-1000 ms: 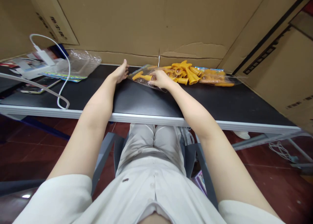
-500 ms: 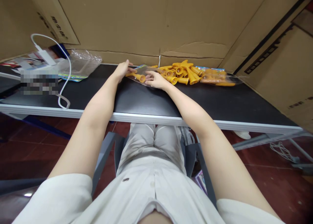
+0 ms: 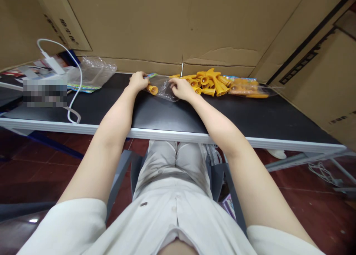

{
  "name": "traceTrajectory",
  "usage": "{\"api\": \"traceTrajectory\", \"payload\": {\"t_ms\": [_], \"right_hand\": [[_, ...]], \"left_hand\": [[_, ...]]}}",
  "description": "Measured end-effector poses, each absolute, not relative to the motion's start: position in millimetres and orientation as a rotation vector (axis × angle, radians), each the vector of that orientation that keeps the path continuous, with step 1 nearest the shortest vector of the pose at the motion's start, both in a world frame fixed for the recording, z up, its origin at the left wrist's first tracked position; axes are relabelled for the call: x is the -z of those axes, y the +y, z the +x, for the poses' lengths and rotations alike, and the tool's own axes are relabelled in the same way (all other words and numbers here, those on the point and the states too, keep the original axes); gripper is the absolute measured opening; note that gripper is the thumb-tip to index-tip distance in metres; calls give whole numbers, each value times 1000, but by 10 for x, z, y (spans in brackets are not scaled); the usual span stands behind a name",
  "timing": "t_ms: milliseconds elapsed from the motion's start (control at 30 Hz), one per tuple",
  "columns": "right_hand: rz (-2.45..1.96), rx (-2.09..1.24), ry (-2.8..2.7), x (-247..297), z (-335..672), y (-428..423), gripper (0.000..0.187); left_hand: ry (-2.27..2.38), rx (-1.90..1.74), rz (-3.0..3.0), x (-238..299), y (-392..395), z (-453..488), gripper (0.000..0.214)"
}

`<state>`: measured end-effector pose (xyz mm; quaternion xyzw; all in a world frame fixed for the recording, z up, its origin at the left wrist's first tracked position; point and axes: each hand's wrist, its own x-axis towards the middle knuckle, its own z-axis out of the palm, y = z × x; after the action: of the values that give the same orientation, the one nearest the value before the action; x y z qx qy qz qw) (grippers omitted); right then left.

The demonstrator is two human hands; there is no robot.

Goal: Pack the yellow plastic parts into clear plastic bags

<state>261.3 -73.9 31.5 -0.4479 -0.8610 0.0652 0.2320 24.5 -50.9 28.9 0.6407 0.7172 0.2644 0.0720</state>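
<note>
The clear plastic bag (image 3: 166, 94) lies on the black-topped table (image 3: 169, 116), between the person's two hands and near the upright cardboard behind. Its film is thin, wrinkled and glossy, catching white glints, and a blue-green printed strip shows at its far left corner. At its left end is a yellow piece (image 3: 152, 89), smooth and shiny, its round, hollow, flared mouth turned toward the person; the rest is hidden by the left hand (image 3: 139, 81). Whether the piece sits inside the film or under it cannot be told for certain.

The left hand is bent over the bag's left end, its fingers curled down beside the yellow piece; how firmly they grip is hidden. The right hand (image 3: 183, 89) is at the bag's right end, fingers bent; whether they pinch the film cannot be told.

Just right of that hand lies a heap of yellow pieces (image 3: 215, 82), some with round mouths showing. Beside it rests a filled bag (image 3: 246, 89) of similar pieces.
</note>
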Motion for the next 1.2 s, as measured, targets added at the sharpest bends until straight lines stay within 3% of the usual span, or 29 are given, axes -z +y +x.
{"api": "traceTrajectory", "payload": {"t_ms": [100,200,467,700,967,1200], "right_hand": [[-1445,218,-2343,-501,2701,-812,47],[-1603,346,-2250,-588,2834,-727,45],[-1562,95,-2287,-387,3131,-356,52],[-1603,19,-2182,-500,3094,-466,30],[-1199,-193,-2061,-450,3006,-436,27],[-1361,-179,-2168,-404,2851,-659,26]], "left_hand": [[2303,-738,1784,-318,-543,181,63],[2358,-718,1701,-349,-605,160,72],[2380,-677,1704,-384,-669,183,81],[2359,-717,1692,-372,-694,182,73],[2347,-753,1652,-347,-682,164,69],[2327,-705,1715,-345,-633,131,66]]}}
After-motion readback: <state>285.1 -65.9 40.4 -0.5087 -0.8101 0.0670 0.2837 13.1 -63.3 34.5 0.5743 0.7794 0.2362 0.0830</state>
